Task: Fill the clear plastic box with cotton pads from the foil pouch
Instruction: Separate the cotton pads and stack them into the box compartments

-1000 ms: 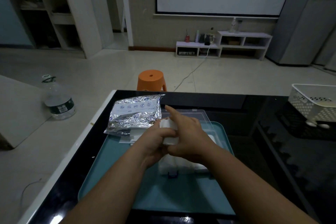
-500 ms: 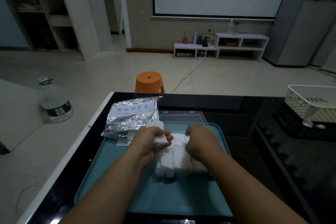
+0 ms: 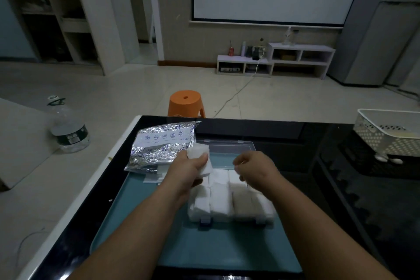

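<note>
Left hand grip clamps one pad stack; right hand grip clenched, empty. Four pad rows fill the clear box; one foil pouch, print upside down, reads "Date".

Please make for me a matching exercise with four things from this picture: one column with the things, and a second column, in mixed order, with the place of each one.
Things
1. crinkled silver foil pouch
2. small stack of white square cotton pads
3. round orange plastic stool
4. white perforated plastic basket

Places
A. on the floor beyond the far edge of the black glossy table
B. held in the grip of the left hand
C. at the far right of the table
D. lying flat at the far left corner of the teal plastic tray

Pairs: 1-D, 2-B, 3-A, 4-C
</note>
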Demonstrator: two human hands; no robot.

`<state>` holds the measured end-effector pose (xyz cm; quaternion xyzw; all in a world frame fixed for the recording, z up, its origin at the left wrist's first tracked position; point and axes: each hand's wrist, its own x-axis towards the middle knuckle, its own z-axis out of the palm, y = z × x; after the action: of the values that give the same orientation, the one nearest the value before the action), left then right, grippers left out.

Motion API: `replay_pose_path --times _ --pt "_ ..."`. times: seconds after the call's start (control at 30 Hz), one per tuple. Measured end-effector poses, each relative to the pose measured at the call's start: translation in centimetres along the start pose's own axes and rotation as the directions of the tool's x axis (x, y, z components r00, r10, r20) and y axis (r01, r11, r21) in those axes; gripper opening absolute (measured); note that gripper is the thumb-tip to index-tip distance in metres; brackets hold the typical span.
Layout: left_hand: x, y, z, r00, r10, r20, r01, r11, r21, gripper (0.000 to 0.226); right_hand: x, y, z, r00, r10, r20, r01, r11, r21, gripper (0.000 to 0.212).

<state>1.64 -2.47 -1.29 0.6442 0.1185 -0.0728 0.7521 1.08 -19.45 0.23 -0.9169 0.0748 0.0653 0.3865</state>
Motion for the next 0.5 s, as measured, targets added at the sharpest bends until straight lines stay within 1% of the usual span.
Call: replay_pose_path --times 0.03,0.1,0.13,0.2,0.27,0.3,0.37,0.43,0.5 --pt "-0.1 0.1 0.4 1.0 -0.009 0.01 0.009 1.0 0.006 0.009 -0.1 -0.1 -0.5 1.0 0.006 0.01 -0.007 0.991 0.13 0.017" --pt "-0.1 0.3 1.4 0.999 -0.036 0.011 0.036 0.999 -0.025 0.005 -0.2 -0.1 -1.2 0.998 0.011 0.059 -0.029 0.953 0.302 0.013" --pt "0.0 0.4 1.9 0.999 -0.049 0.013 0.049 0.998 -0.038 0.005 -0.1 0.0 -1.4 0.996 0.002 0.094 -0.036 0.932 0.361 0.015" --pt "0.2 0.5 3.4 0.996 -0.068 0.05 0.07 0.997 -0.03 0.015 -0.1 0.2 -1.9 0.987 -0.018 0.16 -0.057 0.89 0.453 0.023" --pt "0.4 0.6 4.9 0.992 -0.079 0.098 0.082 0.996 -0.029 0.017 -0.2 0.5 -2.4 0.984 -0.014 0.179 -0.072 0.884 0.461 0.029" --pt "0.5 0.6 5.6 0.99 -0.082 0.116 0.086 0.996 -0.026 0.016 -0.3 0.6 -2.6 0.987 -0.003 0.161 -0.07 0.892 0.446 0.028" --pt "0.8 0.6 6.7 0.986 -0.084 0.143 0.086 0.996 -0.005 0.015 -0.2 0.9 -2.9 0.997 0.05 0.056 -0.068 0.907 0.415 0.02" --pt "1.0 0.3 7.4 0.985 -0.083 0.154 0.08 0.996 0.029 0.013 0.1 1.3 -3.1 0.993 0.101 -0.057 -0.073 0.925 0.373 0.017" --pt "1.3 -0.1 7.8 0.987 -0.066 0.144 0.052 0.994 0.095 0.008 0.4 1.7 -3.3 0.989 0.116 -0.093 -0.08 0.944 0.32 0.016"
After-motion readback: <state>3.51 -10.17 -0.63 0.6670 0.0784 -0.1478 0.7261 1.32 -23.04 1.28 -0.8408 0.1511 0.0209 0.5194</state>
